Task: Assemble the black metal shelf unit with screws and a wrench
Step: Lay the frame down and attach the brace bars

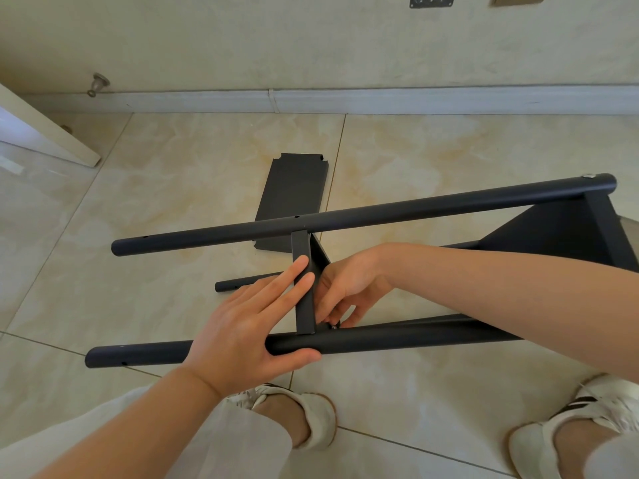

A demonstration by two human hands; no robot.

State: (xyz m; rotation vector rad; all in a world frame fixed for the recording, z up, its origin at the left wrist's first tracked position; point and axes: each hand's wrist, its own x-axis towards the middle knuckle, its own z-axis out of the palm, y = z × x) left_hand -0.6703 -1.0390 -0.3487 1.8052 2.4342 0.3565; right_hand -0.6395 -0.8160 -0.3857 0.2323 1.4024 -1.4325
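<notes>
Your left hand (249, 326) is steadying the shelf unit (553, 229) lying on the floor (173, 188). Its grip is spread, fingers straight against the shelf panel (304, 288), thumb hooking under the near pole (397, 337). Your right hand (349, 288) grip is pinching a screw (334, 327) at that joint.

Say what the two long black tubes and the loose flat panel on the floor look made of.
The far tube and near tube: likely steel with a matte black coat, perhaps powder; round section, drilled holes, soft even sheen. The loose panel: thin sheet metal, same matte black, notched corners. The exact alloy can't be told by look.
</notes>
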